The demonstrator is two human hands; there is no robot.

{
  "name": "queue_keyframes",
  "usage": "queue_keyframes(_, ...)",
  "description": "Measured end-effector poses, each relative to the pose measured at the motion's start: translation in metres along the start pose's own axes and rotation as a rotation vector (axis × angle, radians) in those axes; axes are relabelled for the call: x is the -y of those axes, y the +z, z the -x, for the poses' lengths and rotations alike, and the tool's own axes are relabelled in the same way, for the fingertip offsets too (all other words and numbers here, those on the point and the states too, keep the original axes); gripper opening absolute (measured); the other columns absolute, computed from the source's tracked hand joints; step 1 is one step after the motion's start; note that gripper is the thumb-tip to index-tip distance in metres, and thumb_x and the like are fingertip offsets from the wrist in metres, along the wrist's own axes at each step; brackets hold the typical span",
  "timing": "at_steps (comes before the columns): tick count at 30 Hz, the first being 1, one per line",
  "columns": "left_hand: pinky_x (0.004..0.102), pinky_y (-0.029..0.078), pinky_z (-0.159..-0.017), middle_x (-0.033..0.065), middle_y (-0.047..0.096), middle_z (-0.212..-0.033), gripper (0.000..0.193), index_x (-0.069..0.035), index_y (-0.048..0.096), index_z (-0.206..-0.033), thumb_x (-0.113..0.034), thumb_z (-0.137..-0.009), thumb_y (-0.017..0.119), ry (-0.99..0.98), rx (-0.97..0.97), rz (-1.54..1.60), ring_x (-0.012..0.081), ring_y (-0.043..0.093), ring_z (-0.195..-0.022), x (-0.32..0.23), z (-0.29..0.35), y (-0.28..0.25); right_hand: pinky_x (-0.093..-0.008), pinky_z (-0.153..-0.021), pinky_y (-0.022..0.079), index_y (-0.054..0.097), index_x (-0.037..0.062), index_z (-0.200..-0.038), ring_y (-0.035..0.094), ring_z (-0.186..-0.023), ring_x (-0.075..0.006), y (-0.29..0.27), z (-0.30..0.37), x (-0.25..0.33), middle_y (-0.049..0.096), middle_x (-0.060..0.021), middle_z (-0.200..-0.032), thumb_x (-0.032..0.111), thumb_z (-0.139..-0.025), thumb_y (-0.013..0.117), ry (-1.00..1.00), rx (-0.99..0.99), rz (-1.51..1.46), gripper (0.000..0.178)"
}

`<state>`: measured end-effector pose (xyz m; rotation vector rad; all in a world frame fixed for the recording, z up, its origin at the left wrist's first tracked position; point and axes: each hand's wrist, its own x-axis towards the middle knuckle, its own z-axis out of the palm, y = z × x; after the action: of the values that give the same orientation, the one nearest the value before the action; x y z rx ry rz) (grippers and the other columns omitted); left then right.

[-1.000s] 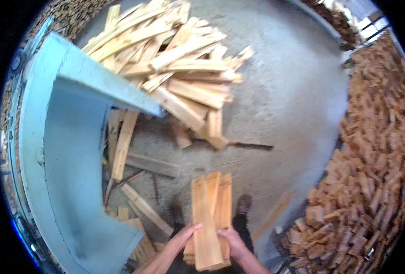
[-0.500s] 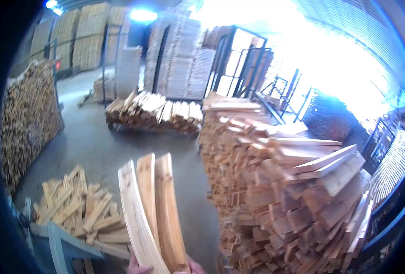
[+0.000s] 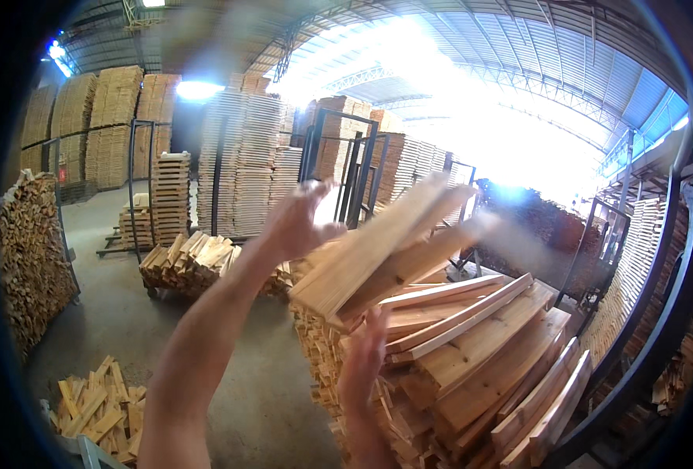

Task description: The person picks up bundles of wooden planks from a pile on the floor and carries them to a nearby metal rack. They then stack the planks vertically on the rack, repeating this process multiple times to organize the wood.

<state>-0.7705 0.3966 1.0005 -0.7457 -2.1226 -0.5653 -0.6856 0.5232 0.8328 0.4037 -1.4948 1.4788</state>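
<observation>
Several short wooden boards point(image 3: 368, 248) lie slantwise above the big stack on the right, their far ends smeared by motion. Raised beside their left edge is my left hand point(image 3: 300, 223), fingers spread and holding nothing. My right hand point(image 3: 364, 352) is at the near end of the boards, fingers stretched upward; whether it still touches them is hard to see. Beneath and around the boards, the tall wood stack point(image 3: 471, 352) has loose planks on top, some tilted at its near right edge.
A loose heap of wood pieces point(image 3: 100, 406) lies at lower left, by a grey metal frame point(image 3: 92, 453). A low pile of short wood point(image 3: 186, 262) stands ahead. A dense wood stack point(image 3: 34, 258) borders the left; a dark metal rack post point(image 3: 675, 289) rises at right.
The boards have gone from both hands low in front of me up and right, over the big stack. My left hand has come off them, and the view has tilted up and turned right.
</observation>
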Motion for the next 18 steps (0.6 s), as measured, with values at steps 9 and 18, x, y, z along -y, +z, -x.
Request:
queue_keyframes(9,0.0343,0.048,-0.077,0.0155,0.062,-0.093,0.028,-0.003,0.06,-0.098,-0.011,-0.072,0.062,-0.985,-0.029,0.366,0.0272,0.06,-0.087,0.051,0.452,0.106,-0.035,-0.081,0.046,0.058,0.0018,-0.106,0.057,-0.098,-0.0258,-0.04,0.342,-0.056,0.059,-0.0183,-0.103,0.015,-0.076,0.063,0.567,1.126,-0.201,0.033)
queue_keyframes(18,0.0361,0.044,-0.068,0.0111,0.059,-0.093,0.028,-0.005,0.053,-0.108,-0.021,-0.085,0.053,-1.646,0.03,0.817,0.0242,0.058,-0.083,-0.279,0.806,0.062,-0.0263,-0.062,0.049,0.06,0.0024,-0.099,0.062,-0.071,-0.0126,-0.152,0.507,0.071,0.064,-0.0103,-0.078,0.01,-0.08,0.058,1.113,1.996,-0.291,0.02)
